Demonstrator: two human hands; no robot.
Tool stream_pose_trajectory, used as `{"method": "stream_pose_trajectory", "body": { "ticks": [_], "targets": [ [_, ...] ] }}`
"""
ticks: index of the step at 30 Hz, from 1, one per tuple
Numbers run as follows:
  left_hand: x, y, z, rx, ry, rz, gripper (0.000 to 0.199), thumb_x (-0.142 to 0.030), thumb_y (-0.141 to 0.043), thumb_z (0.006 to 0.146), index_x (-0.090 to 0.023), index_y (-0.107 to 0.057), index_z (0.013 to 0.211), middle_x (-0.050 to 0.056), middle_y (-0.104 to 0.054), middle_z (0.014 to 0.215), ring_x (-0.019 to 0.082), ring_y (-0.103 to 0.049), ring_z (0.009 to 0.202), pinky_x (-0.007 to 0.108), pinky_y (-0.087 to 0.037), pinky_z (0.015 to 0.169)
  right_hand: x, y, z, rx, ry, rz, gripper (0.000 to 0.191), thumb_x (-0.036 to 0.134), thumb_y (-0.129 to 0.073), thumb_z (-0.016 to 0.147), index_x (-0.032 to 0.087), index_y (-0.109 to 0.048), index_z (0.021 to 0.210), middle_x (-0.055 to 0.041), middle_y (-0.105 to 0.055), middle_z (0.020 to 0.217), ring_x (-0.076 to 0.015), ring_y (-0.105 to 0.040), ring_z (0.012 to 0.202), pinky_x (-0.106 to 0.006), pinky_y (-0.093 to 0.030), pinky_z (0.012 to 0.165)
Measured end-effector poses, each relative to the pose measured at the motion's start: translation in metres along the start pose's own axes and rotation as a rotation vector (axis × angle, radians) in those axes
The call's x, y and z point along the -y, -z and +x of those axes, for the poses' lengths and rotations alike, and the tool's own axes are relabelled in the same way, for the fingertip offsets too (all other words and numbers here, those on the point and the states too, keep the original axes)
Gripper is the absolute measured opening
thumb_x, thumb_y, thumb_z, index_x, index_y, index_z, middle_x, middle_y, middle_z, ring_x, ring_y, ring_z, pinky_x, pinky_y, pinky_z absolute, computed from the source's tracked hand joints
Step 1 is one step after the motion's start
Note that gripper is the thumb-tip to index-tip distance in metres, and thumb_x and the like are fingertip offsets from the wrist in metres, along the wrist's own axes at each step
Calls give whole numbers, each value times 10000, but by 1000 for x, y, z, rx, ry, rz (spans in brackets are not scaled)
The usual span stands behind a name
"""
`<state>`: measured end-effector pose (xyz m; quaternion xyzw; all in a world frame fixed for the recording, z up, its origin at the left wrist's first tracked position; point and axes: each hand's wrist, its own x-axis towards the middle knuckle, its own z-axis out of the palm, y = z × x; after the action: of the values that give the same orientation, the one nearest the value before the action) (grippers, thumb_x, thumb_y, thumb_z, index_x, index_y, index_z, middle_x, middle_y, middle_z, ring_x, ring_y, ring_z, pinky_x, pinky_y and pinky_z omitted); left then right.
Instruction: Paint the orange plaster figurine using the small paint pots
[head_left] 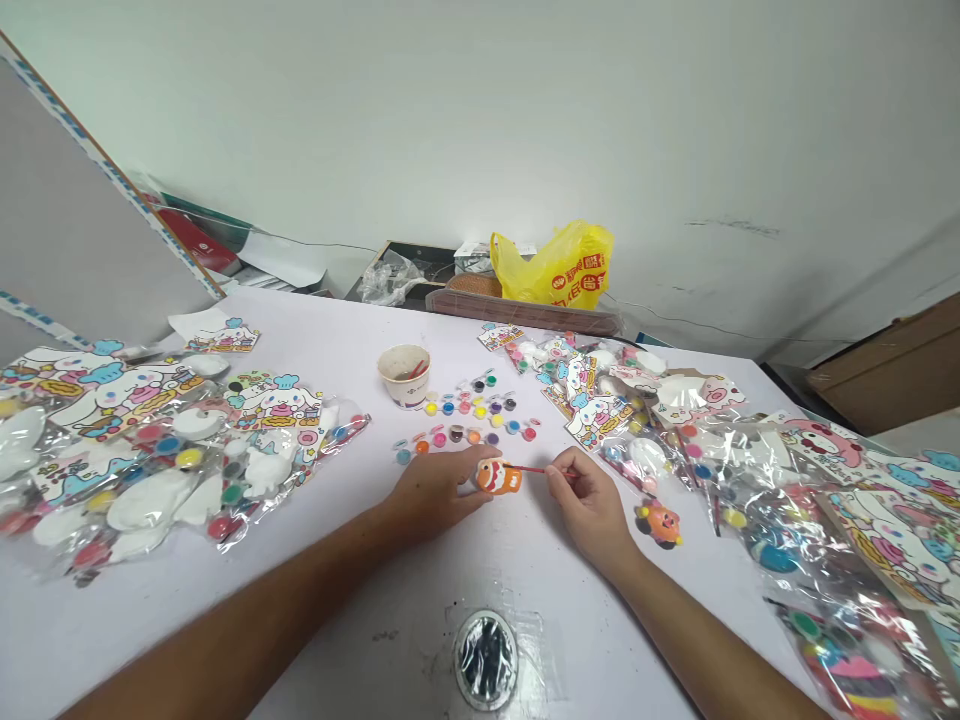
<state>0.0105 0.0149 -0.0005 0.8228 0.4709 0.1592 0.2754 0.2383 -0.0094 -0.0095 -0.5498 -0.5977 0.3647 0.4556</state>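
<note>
I am holding a small orange and white figurine [504,481] just above the table [405,620], in front of me near the middle. My left hand [441,490] is closing on it from the side, gripping it between thumb and fingers. My right hand [589,505] is pinching a thin red brush [536,469], whose tip is meeting the figurine's upper part.

Just beyond, small paint pots [475,436] are lying in uneven rows, showing blue, yellow, pink, purple, green and black. A paper cup [404,376] is standing upright behind them to the left, with something red leaning inside. To the right of my right hand, an orange painted figure [661,522] with yellow and black parts is resting on the table.

The tabletop is stretching out pale and smooth, shining toward my side, where a round metal-rimmed disc [486,660] is showing. Clear packets with cartoon cards are spreading over both sides: left packets [142,500] and right packets [780,480].

Past the far edge, a yellow plastic bag [559,270] is sitting among clutter, with crumpled clear plastic [390,278] to its left. A plain pale wall [480,120] is rising behind, a grey panel [82,210] is slanting at the left, and a brown box-like thing [892,370] is standing at the right.
</note>
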Motion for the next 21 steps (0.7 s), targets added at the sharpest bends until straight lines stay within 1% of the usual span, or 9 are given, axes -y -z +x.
{"method": "stream_pose_trajectory", "body": {
  "ticks": [4, 7, 11, 14, 18, 21],
  "targets": [
    [2, -1, 0, -5, -4, -3, 445, -370, -635, 851, -291, -567, 1284, -38, -652, 795, 162, -592, 654, 243, -435, 703, -1, 0, -1, -29, 8, -8, 256, 381, -532, 888, 228, -461, 695, 60, -368, 577, -126, -327, 531, -256, -264, 506],
    [2, -2, 0, -7, -4, -4, 446, -368, -635, 852, -296, -565, 1287, -40, -652, 793, 163, -593, 658, 242, -435, 709, -2, 0, -2, 7, 6, -15, 253, 383, -532, 893, 226, -466, 705, 64, -362, 573, -124, -321, 528, -257, -261, 506],
    [2, -2, 0, -6, -5, -2, 454, -361, -641, 846, -291, -566, 1288, -39, -651, 793, 164, -596, 668, 241, -436, 710, -2, 1, -2, -28, -2, -24, 263, 379, -525, 899, 229, -452, 695, 67, -346, 569, -122, -307, 523, -257, -247, 500],
    [2, -1, 0, -6, -6, 0, 448, -356, -635, 851, -292, -566, 1289, -38, -651, 794, 165, -598, 677, 239, -437, 708, -3, 1, -3, 5, 1, -26, 262, 391, -531, 902, 223, -472, 710, 62, -369, 581, -124, -327, 531, -260, -257, 509],
    [1, -1, 0, -5, -4, 7, 439, -339, -613, 866, -289, -561, 1299, -36, -651, 783, 166, -596, 669, 244, -439, 709, -3, 1, -3, -36, -13, -20, 263, 399, -522, 907, 224, -471, 717, 58, -378, 589, -127, -335, 538, -265, -262, 513],
    [1, -2, 0, -6, 0, 12, 433, -335, -599, 873, -284, -562, 1302, -30, -657, 781, 170, -601, 669, 250, -441, 715, -3, 0, -4, 8, -2, -16, 254, 395, -529, 905, 222, -483, 725, 57, -382, 589, -126, -336, 536, -265, -263, 511]
  ]
}}
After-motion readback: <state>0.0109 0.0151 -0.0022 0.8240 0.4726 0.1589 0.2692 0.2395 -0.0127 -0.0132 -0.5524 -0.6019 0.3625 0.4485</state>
